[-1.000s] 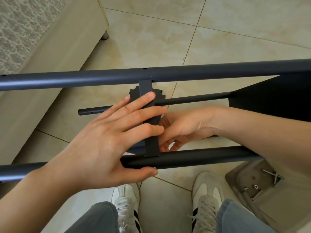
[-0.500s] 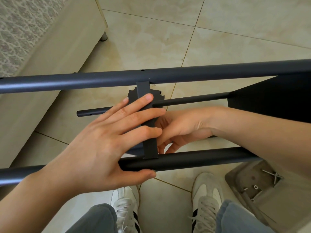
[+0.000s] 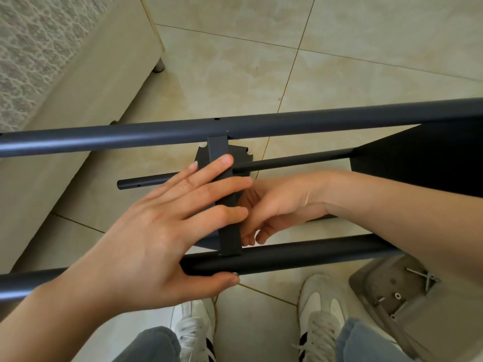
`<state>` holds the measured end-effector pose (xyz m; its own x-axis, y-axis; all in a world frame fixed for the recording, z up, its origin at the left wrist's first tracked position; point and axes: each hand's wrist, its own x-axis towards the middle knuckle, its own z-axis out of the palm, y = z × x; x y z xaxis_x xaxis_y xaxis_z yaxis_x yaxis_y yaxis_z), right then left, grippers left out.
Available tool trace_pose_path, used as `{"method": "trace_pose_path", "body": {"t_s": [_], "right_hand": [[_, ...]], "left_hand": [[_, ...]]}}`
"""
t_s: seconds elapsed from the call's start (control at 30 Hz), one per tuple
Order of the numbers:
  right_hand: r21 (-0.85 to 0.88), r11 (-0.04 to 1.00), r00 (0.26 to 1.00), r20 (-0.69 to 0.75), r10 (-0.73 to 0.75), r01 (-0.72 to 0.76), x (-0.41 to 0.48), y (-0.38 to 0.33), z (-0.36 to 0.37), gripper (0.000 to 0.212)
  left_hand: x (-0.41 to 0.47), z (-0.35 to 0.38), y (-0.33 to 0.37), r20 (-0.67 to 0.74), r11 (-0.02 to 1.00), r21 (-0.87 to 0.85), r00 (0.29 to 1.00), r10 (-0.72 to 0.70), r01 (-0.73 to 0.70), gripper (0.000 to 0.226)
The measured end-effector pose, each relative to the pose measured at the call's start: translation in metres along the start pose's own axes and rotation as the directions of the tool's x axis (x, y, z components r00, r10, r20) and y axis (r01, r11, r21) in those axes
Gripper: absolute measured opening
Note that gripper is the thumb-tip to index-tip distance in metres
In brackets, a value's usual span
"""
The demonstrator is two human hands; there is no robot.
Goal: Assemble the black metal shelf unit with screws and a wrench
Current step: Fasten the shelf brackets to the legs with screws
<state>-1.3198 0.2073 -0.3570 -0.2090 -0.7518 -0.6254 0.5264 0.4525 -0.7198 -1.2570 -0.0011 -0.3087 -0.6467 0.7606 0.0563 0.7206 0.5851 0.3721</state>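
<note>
1. The shelf frame lies on its side over the tiled floor. A far tube and a near tube run left to right, with a flat black strip bridging them in the middle.
2. The left hand lies flat, fingers straight across the strip, with the thumb braced on the near side of the near tube. This probably pins the strip so its end lines up with a hole in the tube.
3. The right hand reaches in from the right between the tubes. Its fingers are curled against the right edge of the strip. I cannot tell whether they pinch a screw or nut, because the strip and the left fingers cover them.
4. A thin rod crosses under the strip, and a black shelf panel closes the frame on the right. Both crowd the gap where the right hand works.
5. A grey tray sits near right on the floor and holds loose screws. I can make out no wrench.
6. A pale furniture base stands far left. White shoes sit just under the near tube, so a dropped screw may roll there.
</note>
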Motion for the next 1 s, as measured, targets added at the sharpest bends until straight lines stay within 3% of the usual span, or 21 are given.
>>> {"method": "trace_pose_path", "body": {"t_s": [0.13,0.27,0.4,0.57,1.0], "right_hand": [[-0.123,0.992,0.995,-0.091,-0.031,0.019,0.0058,0.0017,0.0035,0.023],[-0.049,0.998,0.998,-0.050,-0.047,0.044,-0.0010,-0.0001,-0.0006,0.016],[-0.101,0.994,0.998,-0.054,-0.036,0.030,0.0009,0.0007,0.0017,0.006],[-0.047,0.998,0.999,-0.012,-0.045,0.045,-0.0019,0.0007,-0.0008,0.014],[-0.080,0.996,0.998,-0.035,-0.045,0.042,-0.0010,-0.0014,-0.0005,0.009]], "left_hand": [[-0.0001,0.0003,-0.0002,-0.002,1.000,-0.006,1.000,0.000,0.000,0.059],[0.0001,0.0004,-0.0003,0.001,1.000,0.002,1.000,-0.002,0.002,0.059],[0.0005,-0.0001,-0.0003,0.005,1.000,0.002,1.000,-0.007,0.007,0.060],[0.0000,0.0001,-0.0001,0.003,1.000,0.005,1.000,-0.005,0.005,0.060],[-0.0003,0.0015,-0.0013,-0.005,1.000,-0.003,1.000,-0.007,0.007,0.061]]}}
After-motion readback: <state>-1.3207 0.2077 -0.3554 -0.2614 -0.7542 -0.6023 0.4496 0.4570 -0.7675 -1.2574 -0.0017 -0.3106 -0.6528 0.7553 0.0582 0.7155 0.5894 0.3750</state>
